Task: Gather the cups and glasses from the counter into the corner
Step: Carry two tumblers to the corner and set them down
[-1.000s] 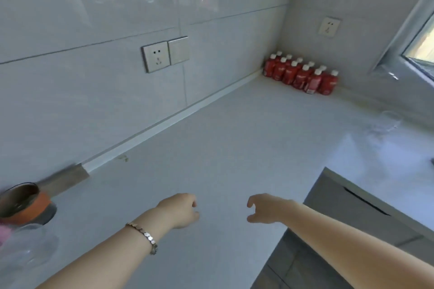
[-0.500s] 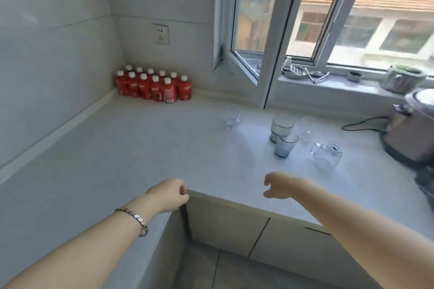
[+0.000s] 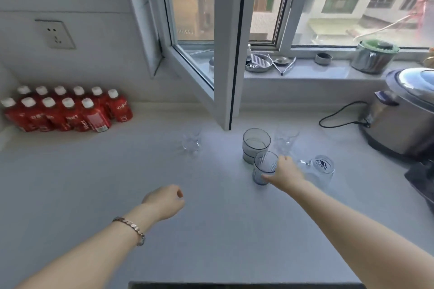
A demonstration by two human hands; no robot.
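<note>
Several glasses stand on the pale counter (image 3: 94,183) under the window. My right hand (image 3: 285,175) wraps around a small blue-striped glass (image 3: 263,166), thumb at its base and fingers at its rim. Behind it is a wider grey glass (image 3: 255,145), and a clear stemless glass (image 3: 285,139) stands to the right of that. A clear glass mug (image 3: 321,170) with a dark logo sits right of my hand. Another small clear glass (image 3: 192,143) stands alone further left. My left hand (image 3: 165,202) hovers over the counter, fingers curled, holding nothing.
A block of red bottles (image 3: 68,110) with white caps fills the left corner. The open window sash (image 3: 225,54) juts over the counter just behind the glasses. A steel rice cooker (image 3: 404,119) and its black cord (image 3: 338,115) sit at the right. Small dishes line the sill (image 3: 305,70).
My view has swung from the left wall to the window side. My right hand reached forward and closed around the striped glass; my left hand stayed curled over the counter.
</note>
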